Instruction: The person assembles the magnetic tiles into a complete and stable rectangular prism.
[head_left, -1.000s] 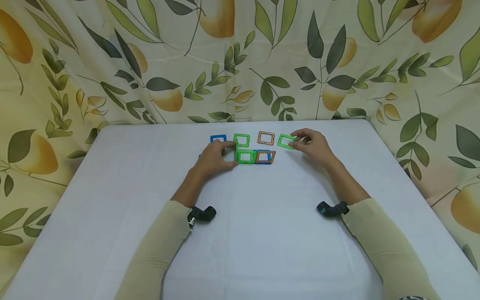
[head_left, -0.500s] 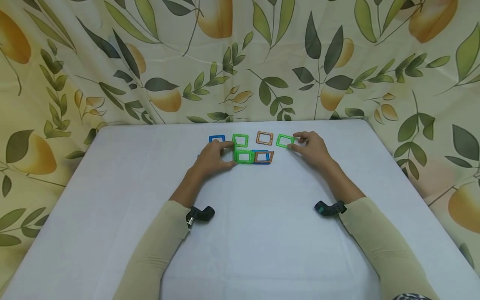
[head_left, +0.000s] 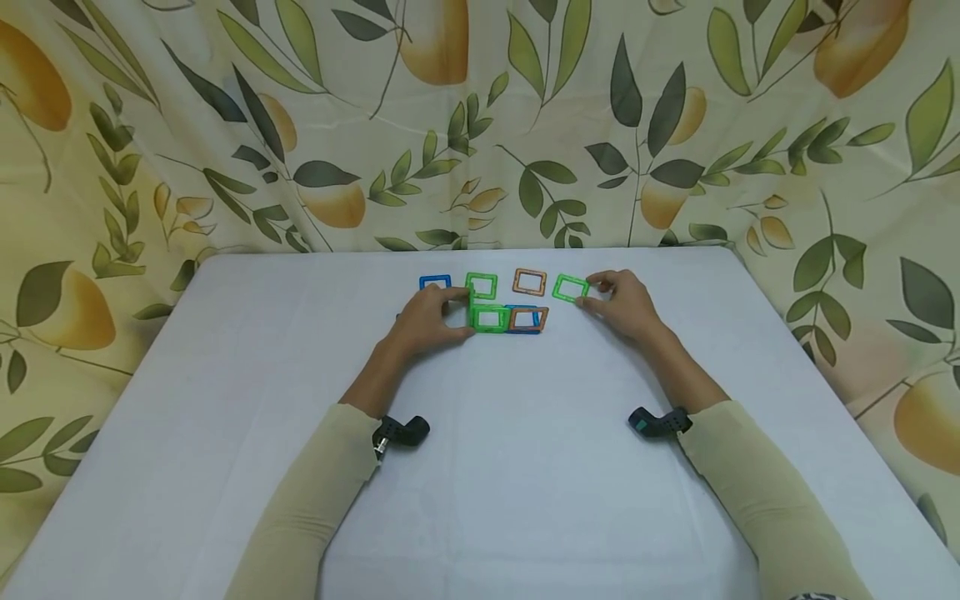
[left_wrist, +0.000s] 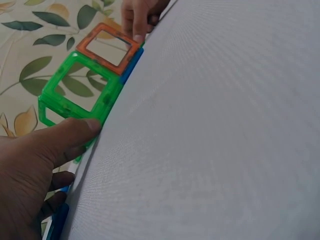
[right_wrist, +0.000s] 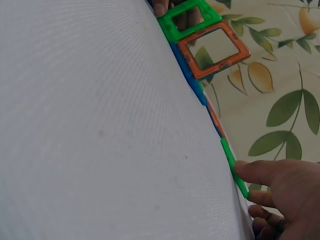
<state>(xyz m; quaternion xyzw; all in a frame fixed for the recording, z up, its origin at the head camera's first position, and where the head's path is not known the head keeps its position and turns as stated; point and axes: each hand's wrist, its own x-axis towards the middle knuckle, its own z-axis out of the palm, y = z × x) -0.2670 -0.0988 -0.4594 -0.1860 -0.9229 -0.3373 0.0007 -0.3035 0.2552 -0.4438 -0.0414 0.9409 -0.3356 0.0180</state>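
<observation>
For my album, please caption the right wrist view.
Right hand pinches green rectangular plastic frame; an orange rectangular plastic frame stands nearby.

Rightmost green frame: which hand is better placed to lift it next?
Probably the right hand: it pinches the rightmost green frame, while the left hand, farther away, grips an upright green frame.

Head view high, downward; wrist views low, close, orange frame (right_wrist: 222, 64) in both.
</observation>
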